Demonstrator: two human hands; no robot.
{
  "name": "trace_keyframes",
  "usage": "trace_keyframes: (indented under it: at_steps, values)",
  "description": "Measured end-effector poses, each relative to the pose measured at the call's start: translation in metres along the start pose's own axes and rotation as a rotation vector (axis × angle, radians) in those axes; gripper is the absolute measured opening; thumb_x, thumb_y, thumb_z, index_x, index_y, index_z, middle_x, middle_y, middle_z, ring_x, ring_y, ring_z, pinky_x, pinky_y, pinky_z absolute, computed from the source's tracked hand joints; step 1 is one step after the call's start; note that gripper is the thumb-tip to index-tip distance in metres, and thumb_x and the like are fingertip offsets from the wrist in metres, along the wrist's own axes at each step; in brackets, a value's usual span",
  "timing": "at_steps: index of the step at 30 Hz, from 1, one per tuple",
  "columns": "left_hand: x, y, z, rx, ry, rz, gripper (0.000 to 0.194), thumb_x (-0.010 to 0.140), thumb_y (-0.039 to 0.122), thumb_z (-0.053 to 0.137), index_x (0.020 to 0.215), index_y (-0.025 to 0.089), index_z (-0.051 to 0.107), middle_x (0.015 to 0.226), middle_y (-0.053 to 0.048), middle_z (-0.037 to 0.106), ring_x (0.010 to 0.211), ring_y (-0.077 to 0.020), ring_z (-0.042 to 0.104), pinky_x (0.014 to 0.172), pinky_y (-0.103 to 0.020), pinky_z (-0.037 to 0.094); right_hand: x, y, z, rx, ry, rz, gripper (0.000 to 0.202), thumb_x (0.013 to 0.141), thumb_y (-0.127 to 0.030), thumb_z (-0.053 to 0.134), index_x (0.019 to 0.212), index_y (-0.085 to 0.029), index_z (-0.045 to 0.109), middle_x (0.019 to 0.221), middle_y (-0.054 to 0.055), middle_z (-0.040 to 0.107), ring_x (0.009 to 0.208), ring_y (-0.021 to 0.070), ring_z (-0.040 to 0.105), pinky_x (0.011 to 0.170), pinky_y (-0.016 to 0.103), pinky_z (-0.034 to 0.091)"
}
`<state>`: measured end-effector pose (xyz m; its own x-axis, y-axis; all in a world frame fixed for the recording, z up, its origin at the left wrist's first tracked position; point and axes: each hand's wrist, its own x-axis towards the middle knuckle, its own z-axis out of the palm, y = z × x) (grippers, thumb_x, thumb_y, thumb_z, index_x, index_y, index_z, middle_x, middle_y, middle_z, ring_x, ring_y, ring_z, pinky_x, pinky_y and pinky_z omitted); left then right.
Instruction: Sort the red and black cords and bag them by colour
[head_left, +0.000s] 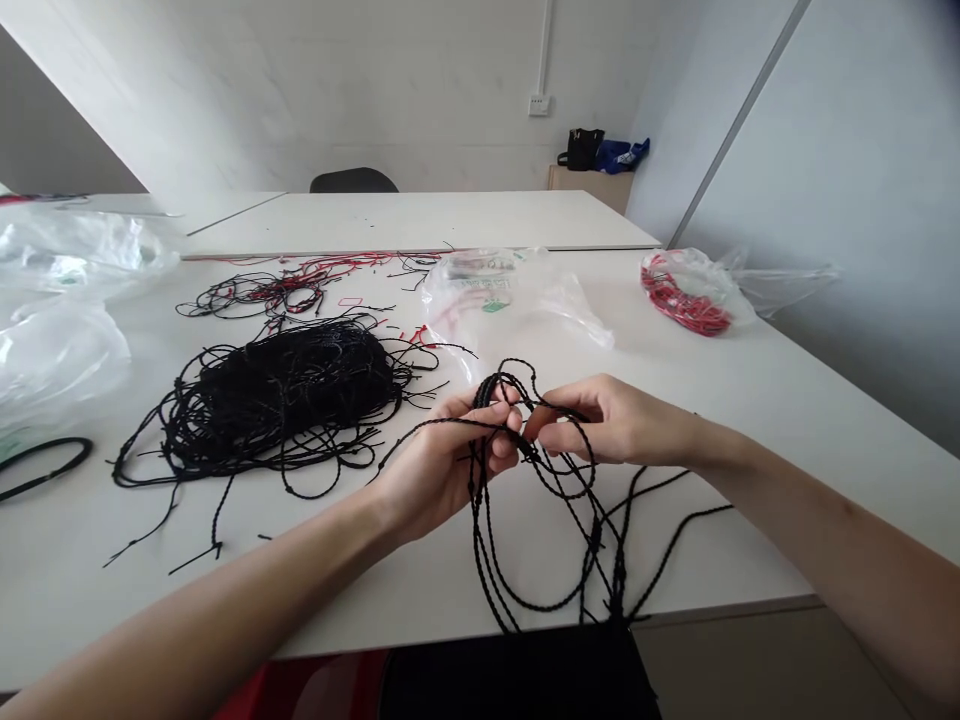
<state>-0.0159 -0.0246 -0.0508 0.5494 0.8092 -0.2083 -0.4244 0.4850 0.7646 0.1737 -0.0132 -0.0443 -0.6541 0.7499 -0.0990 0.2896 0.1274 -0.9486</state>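
Several braided black cords (484, 540) hang in loops from my hands over the table's front edge. My left hand (450, 450) is closed round a bundle of them, thumb on top, with one strand running back over the wrist. Close to its right, my right hand (600, 420) pinches part of the same cords between thumb and fingers, near a dark knot. The exact spot under the right fingertips is partly hidden. A large pile of black cords (300, 385) lies left of my hands, loose ends spreading out around it.
A clear plastic bag (517, 300) lies behind my hands. Red cords in a bag (686, 300) are at the right, and tangled red and black cords (277, 290) at the back left. More plastic bags (60, 330) and a black loop (52, 465) are at the far left.
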Motion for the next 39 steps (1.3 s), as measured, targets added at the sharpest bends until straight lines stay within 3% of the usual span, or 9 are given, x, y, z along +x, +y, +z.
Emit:
trace_keyframes:
  at_steps: [3,11,22,25,28,33,39]
  values:
    - [-0.001,0.001,0.000,-0.002,-0.004,0.003,0.008,0.073,0.010,0.057,0.080,0.014,0.056,0.068,0.001,0.050,0.053,-0.0013,0.044,0.049,-0.011,0.037,0.003,0.003,0.005,0.108,-0.044,0.047,0.024,0.078,-0.038,0.057,0.077,-0.014,0.055,0.064,-0.002,0.044,0.046,0.0034,0.031,0.039,0.018,0.023]
    - [0.000,0.001,-0.003,0.005,0.058,0.033,0.013,0.070,0.005,0.058,0.080,0.013,0.057,0.074,0.000,0.056,0.057,-0.0019,0.050,0.058,-0.013,0.045,0.006,0.004,0.014,0.241,-0.004,0.075,0.024,0.079,-0.039,0.056,0.076,-0.016,0.050,0.056,-0.006,0.038,0.039,0.0013,0.027,0.034,0.016,0.020]
    - [0.000,0.000,-0.004,0.015,0.073,0.077,0.013,0.072,0.007,0.056,0.082,0.014,0.057,0.078,0.000,0.056,0.062,-0.0034,0.052,0.063,-0.015,0.044,0.004,0.007,0.017,0.491,-0.061,0.107,0.017,0.078,-0.032,0.057,0.075,-0.016,0.050,0.056,-0.006,0.038,0.039,0.0018,0.026,0.033,0.016,0.014]
    - [0.000,-0.001,-0.006,0.112,0.085,0.076,0.013,0.072,0.020,0.055,0.084,0.014,0.056,0.079,-0.002,0.055,0.063,-0.0073,0.052,0.061,-0.020,0.043,0.004,0.007,0.017,0.510,0.008,0.090,0.020,0.076,-0.034,0.059,0.076,-0.016,0.052,0.060,-0.005,0.040,0.041,0.0016,0.026,0.034,0.016,0.015]
    - [-0.001,-0.002,-0.006,0.295,0.083,0.073,0.022,0.074,0.035,0.051,0.077,0.014,0.053,0.066,0.000,0.052,0.053,-0.0078,0.045,0.051,-0.022,0.037,0.006,0.008,0.015,0.498,0.075,0.065,0.022,0.074,-0.036,0.061,0.077,-0.016,0.053,0.063,-0.004,0.041,0.041,0.0015,0.024,0.033,0.016,0.015]
    - [-0.004,-0.002,-0.002,0.795,0.112,0.101,0.026,0.079,0.039,0.050,0.068,0.015,0.048,0.052,0.003,0.045,0.049,-0.0066,0.038,0.047,-0.021,0.028,0.007,0.011,0.013,0.439,0.113,0.044,0.022,0.073,-0.035,0.062,0.071,-0.016,0.050,0.060,-0.005,0.039,0.042,0.0025,0.025,0.033,0.016,0.016]
    - [-0.006,-0.004,-0.004,0.983,0.127,0.160,0.032,0.083,0.043,0.043,0.065,0.017,0.044,0.056,0.003,0.044,0.051,-0.0067,0.035,0.047,-0.022,0.027,0.007,0.015,0.012,0.407,0.118,0.068,0.022,0.075,-0.034,0.059,0.070,-0.017,0.048,0.055,-0.006,0.032,0.042,0.0032,0.023,0.033,0.016,0.017]
